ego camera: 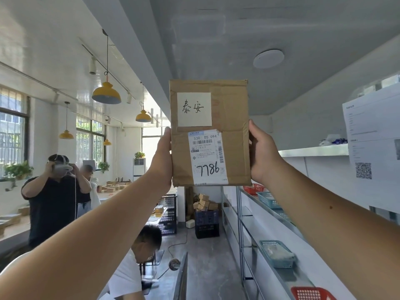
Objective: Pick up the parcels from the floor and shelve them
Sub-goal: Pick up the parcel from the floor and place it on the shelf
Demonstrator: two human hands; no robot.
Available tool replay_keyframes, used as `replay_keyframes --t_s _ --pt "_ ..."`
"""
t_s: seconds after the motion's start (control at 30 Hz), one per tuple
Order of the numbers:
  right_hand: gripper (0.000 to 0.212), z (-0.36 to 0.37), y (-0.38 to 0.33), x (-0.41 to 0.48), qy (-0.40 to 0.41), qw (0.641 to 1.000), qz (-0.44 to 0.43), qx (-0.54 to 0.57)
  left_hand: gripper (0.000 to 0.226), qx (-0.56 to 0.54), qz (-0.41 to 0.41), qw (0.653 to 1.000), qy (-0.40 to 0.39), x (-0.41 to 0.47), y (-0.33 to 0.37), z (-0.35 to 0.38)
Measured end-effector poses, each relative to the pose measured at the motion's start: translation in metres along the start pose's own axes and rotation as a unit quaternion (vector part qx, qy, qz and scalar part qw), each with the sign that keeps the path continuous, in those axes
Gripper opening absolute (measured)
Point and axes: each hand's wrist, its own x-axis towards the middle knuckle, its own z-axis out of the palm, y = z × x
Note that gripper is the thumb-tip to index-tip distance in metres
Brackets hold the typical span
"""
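A brown cardboard parcel (233, 118) is held upright at head height in the middle of the view, its face toward me. It carries a white handwritten note and a shipping label marked 7786. My left hand (163, 156) grips its left edge and my right hand (262, 152) grips its right edge, both arms stretched up. White shelving (313, 150) runs along the right, with a high shelf level with the parcel's lower half.
Lower metal shelves (259, 237) on the right hold blue baskets (277, 253) and red baskets (311, 293). A dark crate (206, 226) heaped with small boxes stands at the aisle's far end. One person bends low ahead (138, 263); another stands at left wearing a headset (54, 200).
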Motion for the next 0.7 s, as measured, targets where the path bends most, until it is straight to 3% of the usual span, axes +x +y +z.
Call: replay_keyframes --t_s 0.23,0.4,0.7 --pt "0.048 -0.027 0.0 0.007 0.0 1.0 0.021 -0.017 0.074 -0.006 -0.011 1.0 -0.006 0.004 -0.01 0.012" --pt "0.041 -0.053 0.003 0.012 -0.005 0.999 0.036 -0.037 0.071 -0.007 -0.024 1.0 -0.008 0.007 -0.026 0.02" --pt "0.053 -0.098 0.015 0.01 0.008 0.993 0.071 -0.089 0.069 -0.071 -0.088 0.993 -0.027 0.009 -0.078 0.035"
